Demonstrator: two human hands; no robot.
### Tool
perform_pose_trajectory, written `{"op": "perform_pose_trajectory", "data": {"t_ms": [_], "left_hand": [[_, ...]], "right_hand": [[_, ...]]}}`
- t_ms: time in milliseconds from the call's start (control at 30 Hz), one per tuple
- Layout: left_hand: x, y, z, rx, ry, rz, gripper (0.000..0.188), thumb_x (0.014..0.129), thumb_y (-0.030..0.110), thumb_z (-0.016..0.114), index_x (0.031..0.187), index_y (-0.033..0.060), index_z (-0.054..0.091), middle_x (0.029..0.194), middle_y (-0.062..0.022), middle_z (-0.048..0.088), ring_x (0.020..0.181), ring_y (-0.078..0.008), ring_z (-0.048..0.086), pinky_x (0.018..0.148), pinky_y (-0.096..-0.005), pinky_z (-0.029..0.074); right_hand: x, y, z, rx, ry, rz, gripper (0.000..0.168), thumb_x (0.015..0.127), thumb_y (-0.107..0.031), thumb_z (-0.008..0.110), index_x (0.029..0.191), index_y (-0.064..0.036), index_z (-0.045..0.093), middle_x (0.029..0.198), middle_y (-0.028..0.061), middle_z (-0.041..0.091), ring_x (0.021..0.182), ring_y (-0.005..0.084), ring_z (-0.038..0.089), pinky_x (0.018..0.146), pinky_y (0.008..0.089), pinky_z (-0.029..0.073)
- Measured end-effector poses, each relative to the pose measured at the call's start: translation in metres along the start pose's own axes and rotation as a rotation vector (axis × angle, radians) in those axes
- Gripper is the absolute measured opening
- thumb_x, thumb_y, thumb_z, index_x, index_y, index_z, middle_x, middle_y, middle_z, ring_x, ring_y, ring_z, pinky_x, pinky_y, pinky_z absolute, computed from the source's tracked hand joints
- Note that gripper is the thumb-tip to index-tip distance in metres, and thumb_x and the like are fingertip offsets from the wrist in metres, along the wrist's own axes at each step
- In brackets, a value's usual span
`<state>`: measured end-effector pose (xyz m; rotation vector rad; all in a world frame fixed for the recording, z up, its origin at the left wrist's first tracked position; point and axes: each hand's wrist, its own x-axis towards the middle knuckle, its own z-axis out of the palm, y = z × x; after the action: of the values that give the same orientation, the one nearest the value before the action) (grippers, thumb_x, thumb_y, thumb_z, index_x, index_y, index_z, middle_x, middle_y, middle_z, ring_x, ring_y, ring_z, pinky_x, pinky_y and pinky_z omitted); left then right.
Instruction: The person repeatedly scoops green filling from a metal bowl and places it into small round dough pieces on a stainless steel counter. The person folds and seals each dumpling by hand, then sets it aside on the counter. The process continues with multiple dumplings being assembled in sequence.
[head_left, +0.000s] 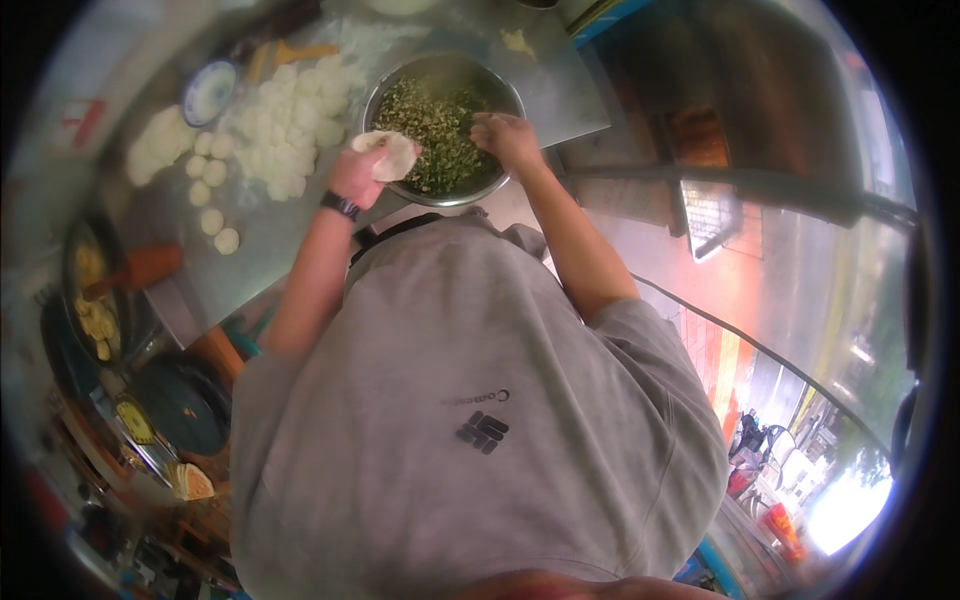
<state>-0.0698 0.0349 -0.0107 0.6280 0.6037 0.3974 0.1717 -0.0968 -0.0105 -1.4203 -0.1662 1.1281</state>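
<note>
My left hand (361, 174), with a dark band at the wrist, holds a round, pale dough wrapper (391, 157) at the left rim of a large metal bowl (448, 201). A small dark bit lies on the wrapper near my fingers. Chopped green and brown filling (431, 120) fills much of the bowl. My right hand (508, 139) is over the bowl's right side, its fingers bent down close to the filling; whether they hold anything cannot be made out. Many flattened dough pieces (289, 120) lie on the metal table left of the bowl.
Several small dough balls (213, 174) sit on the metal table (232, 281), near a blue-and-white dish (210, 93). A wooden-handled tool (304, 52) lies behind the dough. At the left, an orange-brown object (146, 268) extends over a dark pan (77, 255) holding pale yellow pieces.
</note>
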Motion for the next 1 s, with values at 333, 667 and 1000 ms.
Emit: {"op": "perform_pose_trajectory", "data": {"t_ms": [333,667,1000], "left_hand": [[0.094,-0.071,0.015,0.126,-0.09,0.027,0.031,0.085,-0.008,0.05,0.114,-0.0051,0.058,0.112,-0.019,0.065,0.105,-0.0304,0.064,0.093,-0.0409,0.051],[0.031,-0.032,0.036,-0.061,0.077,0.061,0.058,0.075,-0.022,0.036,0.126,-0.0019,0.054,0.111,-0.0184,0.061,0.098,-0.0325,0.066,0.087,-0.0436,0.058],[0.039,-0.049,0.016,0.354,0.16,0.246,0.047,0.074,-0.019,0.037,0.117,-0.0041,0.053,0.111,-0.0178,0.061,0.1,-0.0313,0.064,0.09,-0.0434,0.057]], "right_hand": [[-0.1,-0.012,0.032,-1.082,-0.068,-0.873,0.035,0.09,-0.004,0.053,0.124,0.0,0.058,0.092,0.0203,0.058,0.09,0.0386,0.059,0.078,0.0457,0.05],[-0.026,0.012,-0.005,-1.289,0.121,-0.742,0.026,0.095,-0.007,0.05,0.113,0.003,0.066,0.085,0.0186,0.064,0.08,0.0322,0.064,0.072,0.0419,0.052],[-0.07,-0.031,0.009,-0.194,-0.027,-0.167,0.029,0.1,-0.011,0.047,0.117,0.006,0.063,0.088,0.011,0.067,0.07,0.0164,0.062,0.065,0.0308,0.053]]}}
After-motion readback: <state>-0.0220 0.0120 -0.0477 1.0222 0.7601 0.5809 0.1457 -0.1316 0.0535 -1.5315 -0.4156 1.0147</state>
